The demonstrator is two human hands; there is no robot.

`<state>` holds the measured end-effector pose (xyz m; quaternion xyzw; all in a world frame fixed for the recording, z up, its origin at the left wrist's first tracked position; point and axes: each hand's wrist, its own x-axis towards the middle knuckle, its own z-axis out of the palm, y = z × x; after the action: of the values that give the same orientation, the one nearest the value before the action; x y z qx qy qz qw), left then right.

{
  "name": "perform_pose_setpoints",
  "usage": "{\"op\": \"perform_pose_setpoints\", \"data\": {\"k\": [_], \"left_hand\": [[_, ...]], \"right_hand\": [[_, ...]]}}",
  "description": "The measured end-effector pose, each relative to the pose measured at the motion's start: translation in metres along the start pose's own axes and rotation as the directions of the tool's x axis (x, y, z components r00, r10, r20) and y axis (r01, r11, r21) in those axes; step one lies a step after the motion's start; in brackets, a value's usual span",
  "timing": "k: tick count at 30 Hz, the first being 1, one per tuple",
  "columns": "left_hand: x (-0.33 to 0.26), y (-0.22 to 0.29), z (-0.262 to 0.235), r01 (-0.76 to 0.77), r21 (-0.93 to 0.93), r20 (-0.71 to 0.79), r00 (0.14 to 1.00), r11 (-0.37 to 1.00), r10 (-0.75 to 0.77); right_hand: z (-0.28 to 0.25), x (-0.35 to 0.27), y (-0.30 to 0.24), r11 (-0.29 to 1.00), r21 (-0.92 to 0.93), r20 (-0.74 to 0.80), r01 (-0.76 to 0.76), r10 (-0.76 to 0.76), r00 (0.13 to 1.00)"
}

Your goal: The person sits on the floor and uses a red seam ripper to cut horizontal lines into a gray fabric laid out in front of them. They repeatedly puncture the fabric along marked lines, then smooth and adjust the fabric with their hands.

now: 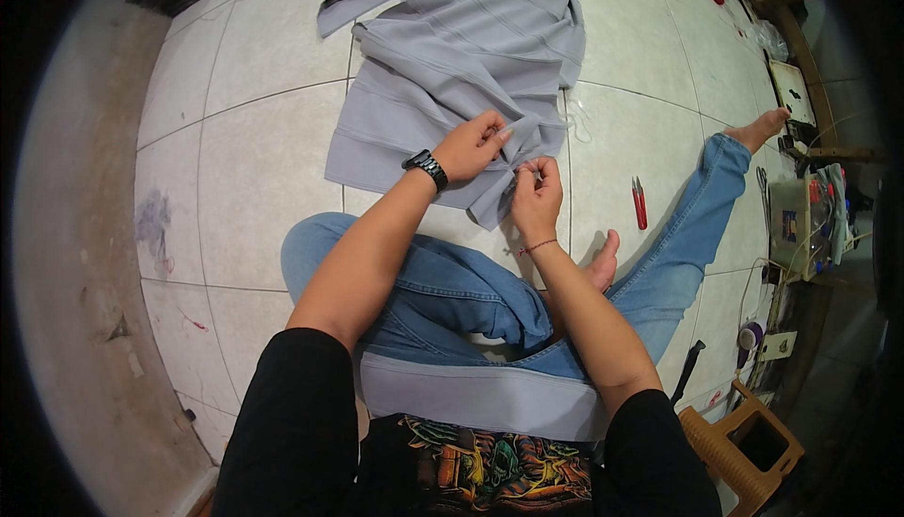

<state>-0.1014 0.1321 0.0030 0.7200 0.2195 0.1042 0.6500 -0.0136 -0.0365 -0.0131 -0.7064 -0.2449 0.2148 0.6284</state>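
Observation:
A grey garment [452, 74] with long seams lies spread and rumpled on the tiled floor in front of me. My left hand [474, 147], a black watch on its wrist, pinches a fold of it near its lower right corner. Just to the right, my right hand [539, 199] has thumb and fingers pressed together at the same bunched cloth. Whether a small tool is between those fingertips is too small to tell. Red-handled thread snips [639, 206] lie on the floor to the right of my right hand. Across my lap rests a flat grey fabric band [480, 399].
Loose white thread [581, 121] lies beside the garment. My jeans-clad leg [683, 220] stretches out to the right. Along the right side stand a plastic bin [791, 227] with odds and ends and a tan stool [744, 446]. A wall [85, 263] runs along the left.

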Motion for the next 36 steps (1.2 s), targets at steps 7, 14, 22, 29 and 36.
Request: {"op": "perform_pose_setpoints", "data": {"k": [7, 14, 22, 29, 36], "left_hand": [[-0.018, 0.021, -0.008, -0.152, 0.302, 0.096, 0.987, 0.941, 0.129], [-0.023, 0.041, -0.010, -0.076, 0.497, 0.087, 0.995, 0.864, 0.037], [-0.024, 0.035, -0.008, -0.110, 0.716, 0.140, 0.990, 0.689, 0.013], [-0.032, 0.034, -0.020, -0.090, 0.732, 0.025, 0.994, 0.675, 0.105], [-0.034, -0.005, -0.044, 0.671, 0.309, -0.808, 0.559, 0.674, -0.186]], "right_hand": [[-0.006, 0.006, -0.011, 0.938, 0.300, 0.132, -0.176, 0.142, 0.981], [-0.009, 0.014, -0.025, 0.799, 0.492, 0.286, -0.345, 0.226, 0.931], [-0.039, 0.035, -0.023, 0.971, 0.081, 0.434, -0.224, 0.168, 0.885], [-0.060, 0.041, -0.036, 0.987, -0.037, 0.456, -0.154, 0.154, 0.877], [-0.042, 0.033, -0.051, 0.900, 0.270, 0.535, -0.341, 0.154, 0.830]]}}
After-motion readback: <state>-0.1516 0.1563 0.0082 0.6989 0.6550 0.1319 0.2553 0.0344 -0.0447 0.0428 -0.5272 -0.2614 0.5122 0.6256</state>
